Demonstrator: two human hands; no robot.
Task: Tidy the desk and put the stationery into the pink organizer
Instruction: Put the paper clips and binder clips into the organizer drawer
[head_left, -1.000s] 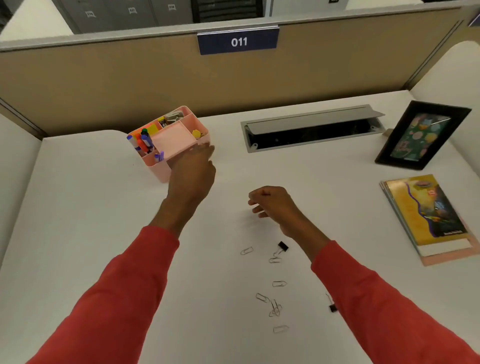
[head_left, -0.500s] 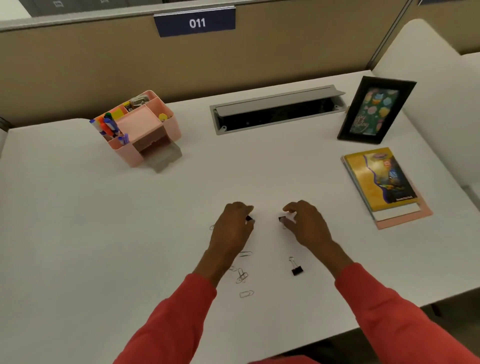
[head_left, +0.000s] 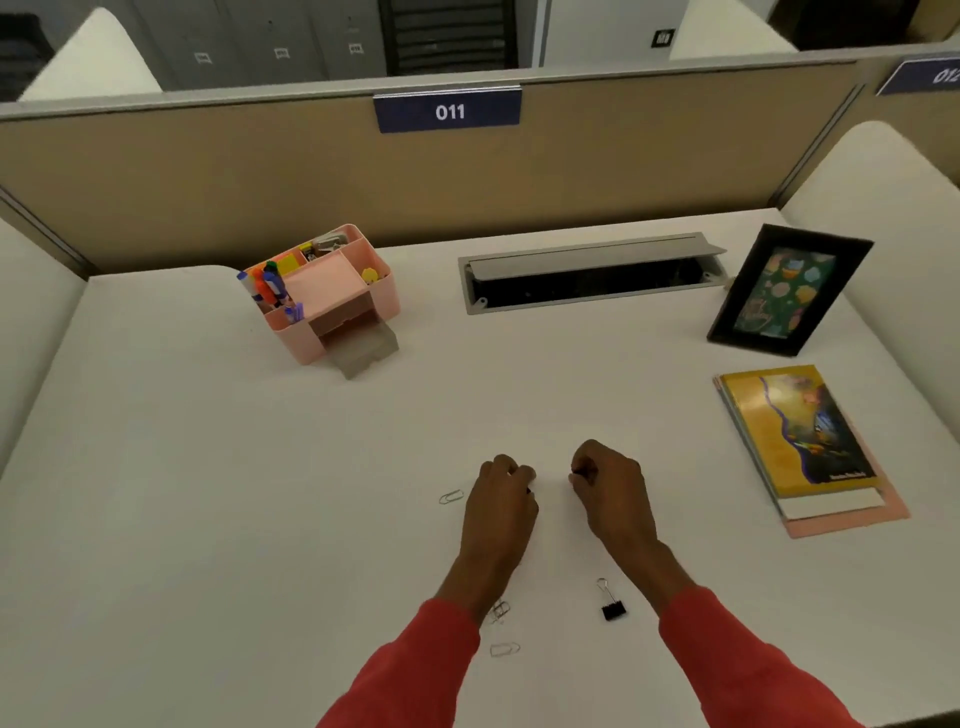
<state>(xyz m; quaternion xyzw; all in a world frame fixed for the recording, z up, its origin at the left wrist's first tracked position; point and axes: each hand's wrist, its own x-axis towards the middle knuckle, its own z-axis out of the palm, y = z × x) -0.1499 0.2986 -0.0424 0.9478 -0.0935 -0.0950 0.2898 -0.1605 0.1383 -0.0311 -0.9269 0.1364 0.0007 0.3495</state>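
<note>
Black clips (head_left: 529, 489) seem pinched in curled fingers (head_left: 511, 467), left hand (head_left: 501, 512) and right hand (head_left: 615, 493); grip firmly, then carry to the pink organizer (head_left: 382, 291).

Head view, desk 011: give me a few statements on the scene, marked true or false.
The organizer has its drawer pulled out. True.
A binder clip lies loose on the desk. True.
The picture frame lies flat. False: the picture frame stands propped up.
The notebook sits left of the organizer. False: the notebook lies far right.
Both hands lie flat. False: left hand and right hand are curled, pinching dark bits.
</note>
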